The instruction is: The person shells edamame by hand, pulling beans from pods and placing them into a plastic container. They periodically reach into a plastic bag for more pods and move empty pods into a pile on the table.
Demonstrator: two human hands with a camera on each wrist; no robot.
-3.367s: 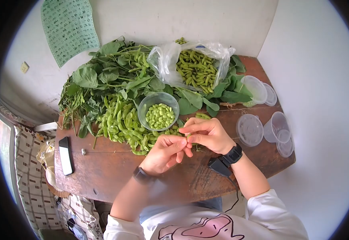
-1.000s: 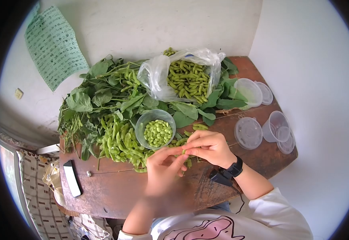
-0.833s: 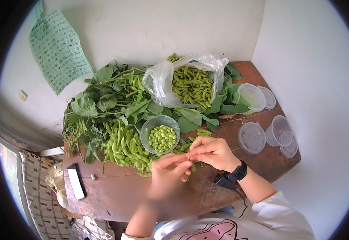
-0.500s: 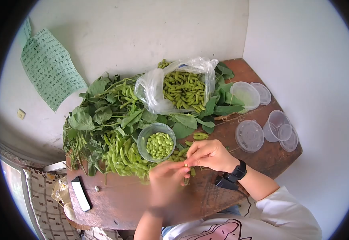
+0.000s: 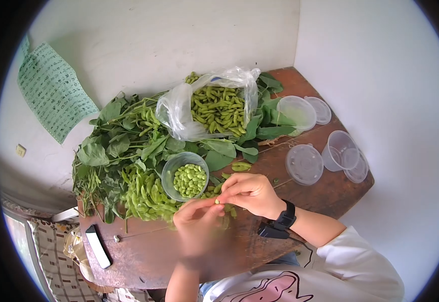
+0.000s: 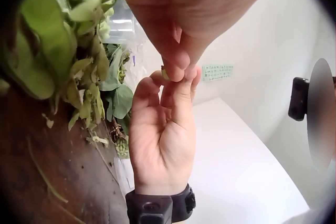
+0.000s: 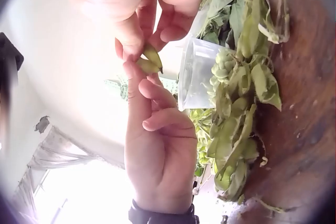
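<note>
A small green soybean pod point(image 7: 150, 60), split along its side, is held between the fingertips of both hands. My right hand point(image 5: 253, 194) pinches it from the right, thumb against forefinger. My left hand point(image 5: 194, 216), partly blurred in the head view, grips it from the left; its fingertips meet those of the right. A pale green bit of bean or pod point(image 5: 217, 201) peeks out between the fingertips. Just beyond the hands stands a clear round tub point(image 5: 165, 176) with shelled green beans point(image 5: 189, 180) in it. In the left wrist view the fingers mostly cover the pod.
Flattened green pods point(image 5: 149, 199) lie left of the tub, with leafy bean stalks point(image 5: 109, 138) behind. A plastic bag point(image 5: 171, 116) of full pods point(image 5: 219, 108) sits at the back. Clear lids point(image 5: 304, 164) and tubs point(image 5: 332, 151) stand right, a phone point(image 5: 98, 246) left.
The head view has shifted, so the scene sits lower. My hands stay together over the table's front; the pod between the fingertips now shows a pale bit.
</note>
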